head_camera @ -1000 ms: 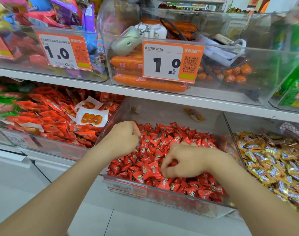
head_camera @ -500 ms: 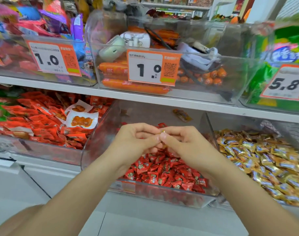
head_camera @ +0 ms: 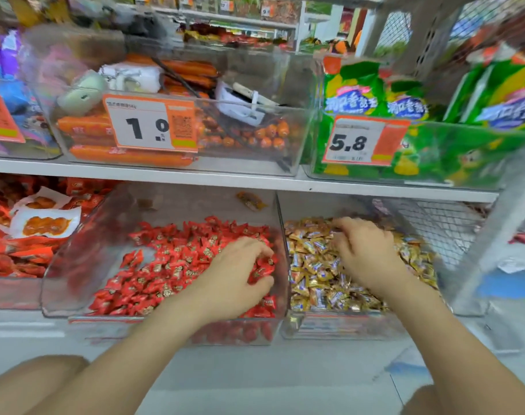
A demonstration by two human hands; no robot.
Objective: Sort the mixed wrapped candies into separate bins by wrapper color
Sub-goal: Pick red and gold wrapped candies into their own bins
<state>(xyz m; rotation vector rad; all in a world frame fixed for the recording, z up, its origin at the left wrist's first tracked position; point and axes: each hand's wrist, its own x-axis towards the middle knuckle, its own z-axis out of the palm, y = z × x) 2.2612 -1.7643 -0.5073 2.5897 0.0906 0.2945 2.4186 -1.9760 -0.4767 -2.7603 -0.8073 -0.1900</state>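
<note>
Lower centre, left hand curls round red candies; right hand covers gold candies, fingertips blurred, grip unreadable.

Shop — shelf price tags (1.0, 5.8)

Your left forearm and right forearm are bare, uncovered skin running from the bottom edge of the view up to the wrists. Both are slender and smooth. Your left hand and right hand are bare too, with slim fingers and knuckles that show as low ridges. Blur smears the fingertips, so your nails are too soft to describe. In the bottom corners, rounded parts of your left leg and right leg show as bare skin. Whatever clothing you wear lies outside the view.
</note>
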